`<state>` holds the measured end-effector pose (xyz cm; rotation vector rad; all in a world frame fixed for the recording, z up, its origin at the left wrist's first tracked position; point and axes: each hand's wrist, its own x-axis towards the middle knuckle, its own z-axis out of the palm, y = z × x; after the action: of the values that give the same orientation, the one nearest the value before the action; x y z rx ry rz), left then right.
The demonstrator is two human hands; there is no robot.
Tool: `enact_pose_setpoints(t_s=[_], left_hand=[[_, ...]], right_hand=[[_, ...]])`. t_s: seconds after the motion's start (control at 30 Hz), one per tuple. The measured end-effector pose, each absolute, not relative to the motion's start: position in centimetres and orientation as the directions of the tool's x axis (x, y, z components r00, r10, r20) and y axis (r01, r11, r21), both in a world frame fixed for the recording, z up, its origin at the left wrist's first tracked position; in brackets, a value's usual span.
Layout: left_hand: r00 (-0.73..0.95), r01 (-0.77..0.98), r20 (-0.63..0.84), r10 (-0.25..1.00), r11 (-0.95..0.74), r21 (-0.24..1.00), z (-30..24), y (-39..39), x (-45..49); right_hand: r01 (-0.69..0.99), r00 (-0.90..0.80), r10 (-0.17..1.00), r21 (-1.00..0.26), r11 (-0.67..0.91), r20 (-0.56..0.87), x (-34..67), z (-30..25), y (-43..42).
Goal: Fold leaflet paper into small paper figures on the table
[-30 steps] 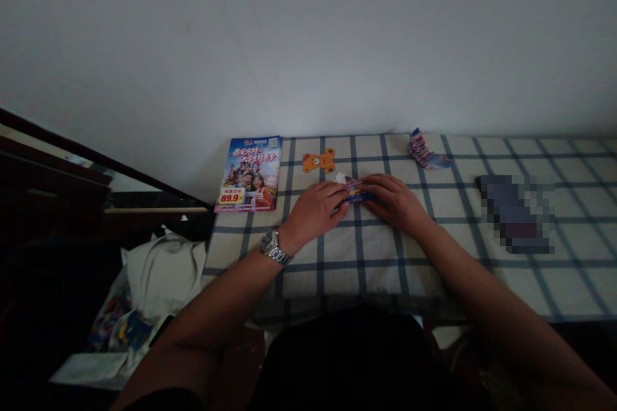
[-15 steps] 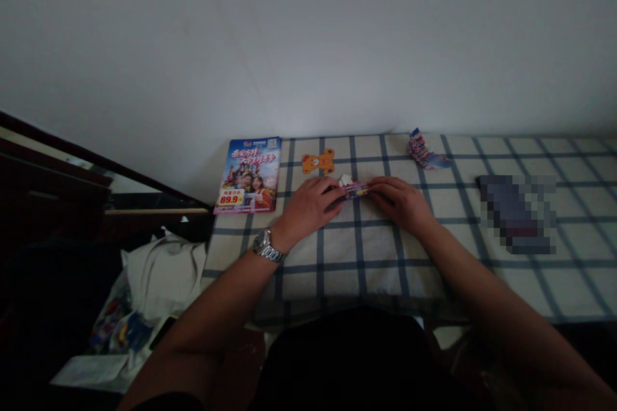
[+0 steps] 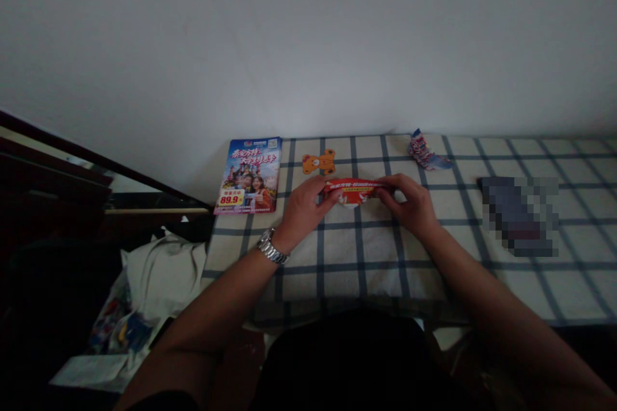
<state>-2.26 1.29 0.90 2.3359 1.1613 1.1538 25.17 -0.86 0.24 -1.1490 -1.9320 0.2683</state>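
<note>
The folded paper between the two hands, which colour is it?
Mostly red folded paper, with a yellow band; head view.

Bare forearms without sleeves, a silver metal-link wristwatch [image 3: 270,249] on the left wrist, dark clothing below.

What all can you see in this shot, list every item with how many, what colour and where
folded paper strip: 1, red with yellow print, held between both hands above the table
leaflet: 1, blue with red and yellow print, flat at the table's left edge
bear cutout: 1, orange, behind the left hand
folded paper pieces: a small pile, red, white and blue, far side near the wall
blurred patch: 1, dark blue-grey, on the table at right
tablecloth: 1, cream with dark blue checks
cloth and bags: pale heap, on the floor at left
wristwatch: 1, silver, left wrist
left hand: grips the strip's left end
right hand: grips its right end
</note>
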Motion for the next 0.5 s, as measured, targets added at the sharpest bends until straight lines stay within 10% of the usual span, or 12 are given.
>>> enact_pose_setpoints(t_s=[0.3, 0.5], left_hand=[[0.311, 0.515, 0.352, 0.883, -0.468, 0.719, -0.2, 2.1, -2.1], [0.388, 0.591, 0.481, 0.786, -0.613, 0.525, -0.1, 2.3, -2.1]], right_hand=[[0.692, -0.148, 0.887, -0.595, 0.408, 0.437, 25.3, -0.8, -0.5], [0.76, -0.177, 0.9, -0.525, 0.382, 0.399, 25.5, -0.8, -0.1]])
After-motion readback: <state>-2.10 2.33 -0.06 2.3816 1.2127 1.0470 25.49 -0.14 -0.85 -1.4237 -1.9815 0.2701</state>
